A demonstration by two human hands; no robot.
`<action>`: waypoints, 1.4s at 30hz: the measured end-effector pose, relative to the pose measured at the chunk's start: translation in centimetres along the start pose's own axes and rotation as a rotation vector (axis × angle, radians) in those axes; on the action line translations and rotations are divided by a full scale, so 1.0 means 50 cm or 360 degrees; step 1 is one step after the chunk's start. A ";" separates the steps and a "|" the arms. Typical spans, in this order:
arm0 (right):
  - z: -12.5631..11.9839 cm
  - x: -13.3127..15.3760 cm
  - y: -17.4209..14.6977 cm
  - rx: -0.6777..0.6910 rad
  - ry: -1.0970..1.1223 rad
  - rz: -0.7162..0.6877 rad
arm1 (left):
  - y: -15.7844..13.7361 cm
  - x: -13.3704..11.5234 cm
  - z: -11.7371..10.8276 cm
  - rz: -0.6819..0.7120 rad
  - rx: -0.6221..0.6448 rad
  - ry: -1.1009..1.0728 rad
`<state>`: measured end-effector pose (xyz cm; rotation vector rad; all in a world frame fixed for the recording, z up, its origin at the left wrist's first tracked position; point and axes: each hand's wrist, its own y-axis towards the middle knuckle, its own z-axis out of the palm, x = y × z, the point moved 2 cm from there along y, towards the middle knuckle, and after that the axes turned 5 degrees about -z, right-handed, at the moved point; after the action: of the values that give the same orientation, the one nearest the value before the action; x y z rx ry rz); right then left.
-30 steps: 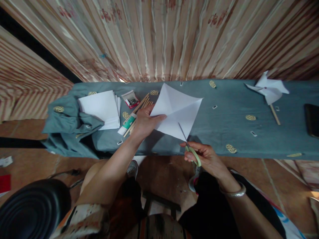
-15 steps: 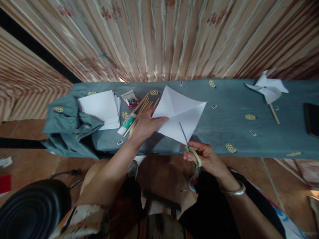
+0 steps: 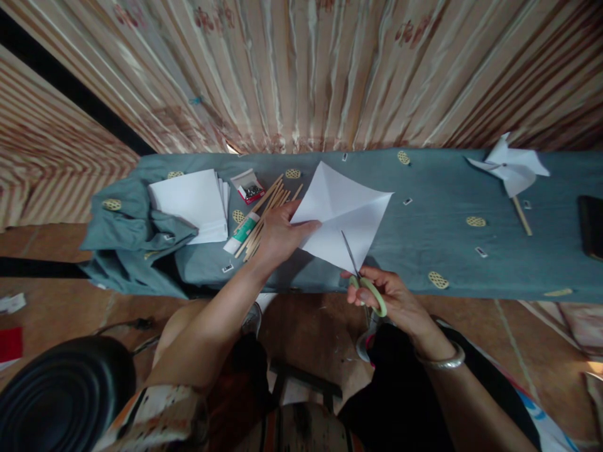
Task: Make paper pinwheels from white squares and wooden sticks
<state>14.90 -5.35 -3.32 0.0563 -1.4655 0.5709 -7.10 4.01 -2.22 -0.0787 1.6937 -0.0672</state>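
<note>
A white square sheet of paper [image 3: 346,204] with crease lines is held up over the cloth-covered table. My left hand [image 3: 282,235] grips its left corner, thumb on top and fingers underneath. In my right hand [image 3: 386,292] is a pair of scissors [image 3: 370,295] with pale green handles. One blade lies over the paper at its near corner, pointing toward the creased middle; the other blade is hidden below the sheet. Just left of my left hand are several thin wooden sticks [image 3: 266,210] and a green-and-white glue stick [image 3: 242,233].
A stack of white paper [image 3: 193,204] lies at the left, beside a small open box of pins [image 3: 248,186]. A white paper pinwheel [image 3: 511,164] on a stick rests at the right, near a dark object [image 3: 591,226]. Striped curtains [image 3: 301,75] hang behind the table [image 3: 424,238].
The whole view shifts very slightly. Scissors and paper hold almost the same position against each other, with the handles turned a little.
</note>
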 end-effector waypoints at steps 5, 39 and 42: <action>-0.004 -0.004 -0.001 -0.0007 0.0015 0.0076 | -0.004 -0.009 0.001 -0.0006 0.0002 0.0013; 0.004 -0.011 0.006 -0.0141 0.0000 0.0102 | -0.015 -0.026 0.011 -0.0020 0.0019 -0.0044; 0.004 -0.012 0.005 -0.0139 -0.0029 0.0086 | -0.014 -0.023 0.010 -0.0022 0.0027 -0.0028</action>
<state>14.61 -5.40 -3.95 -0.0471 -1.5118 0.5510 -6.43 3.40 -1.08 -0.0783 1.6746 -0.0910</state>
